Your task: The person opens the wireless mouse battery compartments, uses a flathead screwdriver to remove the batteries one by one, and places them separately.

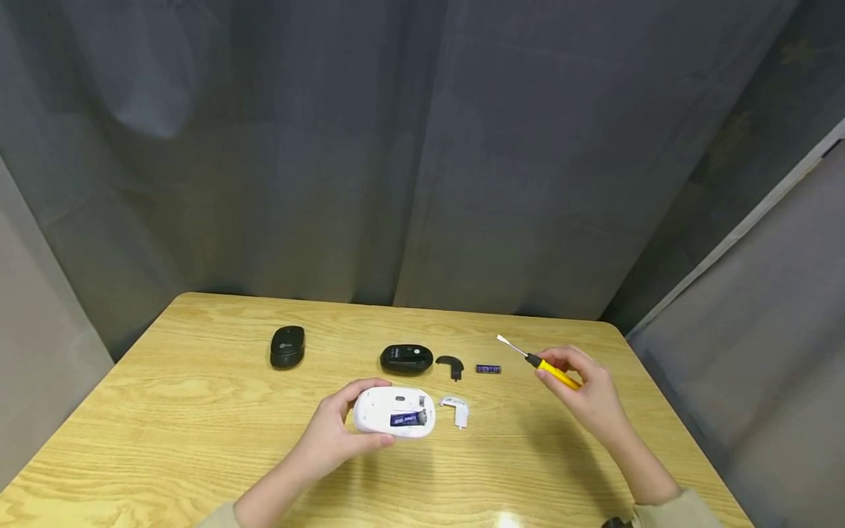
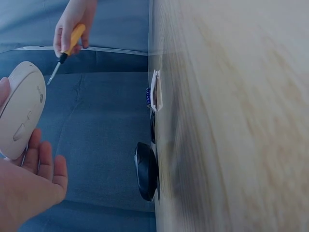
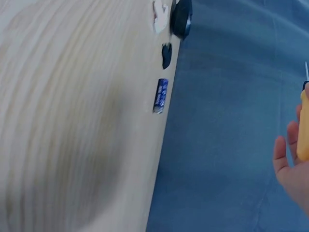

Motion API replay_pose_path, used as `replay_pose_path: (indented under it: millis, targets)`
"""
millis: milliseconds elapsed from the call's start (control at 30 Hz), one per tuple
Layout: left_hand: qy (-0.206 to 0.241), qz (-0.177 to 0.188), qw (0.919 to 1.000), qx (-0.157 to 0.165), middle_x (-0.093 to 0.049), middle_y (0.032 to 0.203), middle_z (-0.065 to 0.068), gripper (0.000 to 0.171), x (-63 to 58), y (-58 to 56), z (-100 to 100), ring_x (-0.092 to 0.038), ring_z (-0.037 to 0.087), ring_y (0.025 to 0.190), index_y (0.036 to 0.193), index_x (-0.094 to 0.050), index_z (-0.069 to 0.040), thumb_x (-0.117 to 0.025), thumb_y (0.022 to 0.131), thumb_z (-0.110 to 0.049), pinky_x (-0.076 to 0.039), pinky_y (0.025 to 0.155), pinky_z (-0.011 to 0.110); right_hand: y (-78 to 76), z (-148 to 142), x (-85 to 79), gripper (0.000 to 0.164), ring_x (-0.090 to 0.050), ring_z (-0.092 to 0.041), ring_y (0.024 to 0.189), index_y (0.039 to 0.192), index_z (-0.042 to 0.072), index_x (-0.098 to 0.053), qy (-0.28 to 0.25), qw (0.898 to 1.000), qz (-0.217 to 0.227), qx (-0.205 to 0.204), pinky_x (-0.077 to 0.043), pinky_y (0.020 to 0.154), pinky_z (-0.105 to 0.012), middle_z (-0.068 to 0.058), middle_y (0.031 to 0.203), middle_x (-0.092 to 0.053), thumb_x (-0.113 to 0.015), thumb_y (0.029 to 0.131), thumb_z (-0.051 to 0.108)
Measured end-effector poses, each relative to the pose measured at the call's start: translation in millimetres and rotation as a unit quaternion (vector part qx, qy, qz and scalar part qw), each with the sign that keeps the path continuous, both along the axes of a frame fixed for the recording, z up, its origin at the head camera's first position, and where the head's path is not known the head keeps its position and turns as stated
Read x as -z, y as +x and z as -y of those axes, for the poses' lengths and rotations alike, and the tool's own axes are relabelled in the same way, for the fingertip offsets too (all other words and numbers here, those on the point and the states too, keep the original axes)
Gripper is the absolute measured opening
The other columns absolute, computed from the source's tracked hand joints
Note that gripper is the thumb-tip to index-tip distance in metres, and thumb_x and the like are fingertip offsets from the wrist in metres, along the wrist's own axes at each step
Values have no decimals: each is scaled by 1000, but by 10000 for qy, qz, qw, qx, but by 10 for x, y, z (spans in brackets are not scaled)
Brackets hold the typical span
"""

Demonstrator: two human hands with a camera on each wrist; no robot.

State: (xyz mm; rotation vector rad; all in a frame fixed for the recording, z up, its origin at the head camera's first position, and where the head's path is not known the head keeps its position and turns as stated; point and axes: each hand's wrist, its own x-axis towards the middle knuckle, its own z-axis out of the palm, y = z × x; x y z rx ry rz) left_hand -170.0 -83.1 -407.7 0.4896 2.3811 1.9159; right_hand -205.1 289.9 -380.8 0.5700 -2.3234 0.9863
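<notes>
My left hand [image 1: 333, 433] grips a white computer mouse [image 1: 370, 411] by its left end, underside facing up. A dark blue battery [image 1: 408, 419] lies in the mouse's uncovered compartment. To the right, my right hand [image 1: 587, 392] holds a screwdriver [image 1: 557, 372] by its yellow handle, the metal blade pointing up and left toward the mouse but apart from it. In the left wrist view the white mouse [image 2: 21, 111] is tilted, and the screwdriver [image 2: 72, 38] hangs beyond it. Only part of the screwdriver handle [image 3: 303, 125] shows in the right wrist view.
On the wooden table [image 1: 198, 411] lie a white battery cover [image 1: 457, 412], a black cover [image 1: 452, 365] and a loose battery [image 1: 488, 369]. Behind the white mouse is an overturned black mouse [image 1: 406, 359]. Another black mouse [image 1: 287, 347] sits further left. Grey curtains [image 1: 330, 147] hang behind.
</notes>
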Motion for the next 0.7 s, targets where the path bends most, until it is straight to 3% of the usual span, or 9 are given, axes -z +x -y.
replay_pose_path:
  millis: [433, 700]
  targets:
    - [-100, 0, 9999, 7, -62, 117, -3, 67, 3, 2, 14, -53, 21, 109, 122, -59, -25, -88, 62, -23, -34, 97, 42, -126, -227, 263, 20, -50, -4, 75, 98, 9, -69, -199, 9955, 280, 887, -41, 68, -11, -1, 83, -61, -75, 79, 6]
    - [-125, 18, 9999, -7, -62, 116, -3, 66, -8, 5, 16, -53, 21, 107, 122, -59, -25, -87, 63, -19, -35, 96, 41, -207, -380, 416, 18, -50, -2, 73, 96, 9, -68, 138, 9892, 397, 1402, -41, 64, -11, -2, 82, -63, -75, 79, 10]
